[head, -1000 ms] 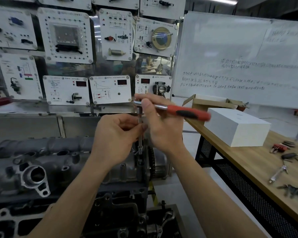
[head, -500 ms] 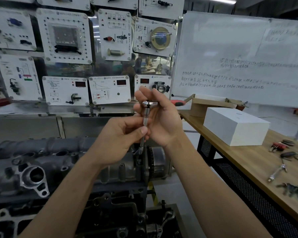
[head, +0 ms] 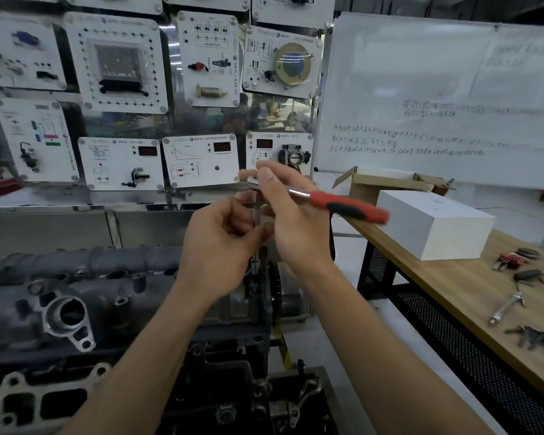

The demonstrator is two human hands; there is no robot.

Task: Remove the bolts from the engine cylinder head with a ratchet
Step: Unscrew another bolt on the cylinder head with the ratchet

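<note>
A ratchet [head: 343, 205] with a red and black handle points right, its chrome head under the fingers of my right hand [head: 291, 215], which grips it near the head. A thin extension bar [head: 257, 227] runs straight down from the head to a socket [head: 255, 265] seated on the right end of the grey cylinder head [head: 85, 287]. My left hand [head: 220, 243] pinches the extension bar about halfway down. The bolt under the socket is hidden.
A toothed sprocket [head: 275, 285] sits just right of the socket. A wooden bench [head: 446, 277] at the right carries a white box [head: 434, 226], a cardboard box [head: 387, 183] and loose tools [head: 512, 304]. Training panels and a whiteboard [head: 446, 98] stand behind.
The ratchet handle swung away behind my right hand, then back out to the right. My left hand stayed on the extension bar.
</note>
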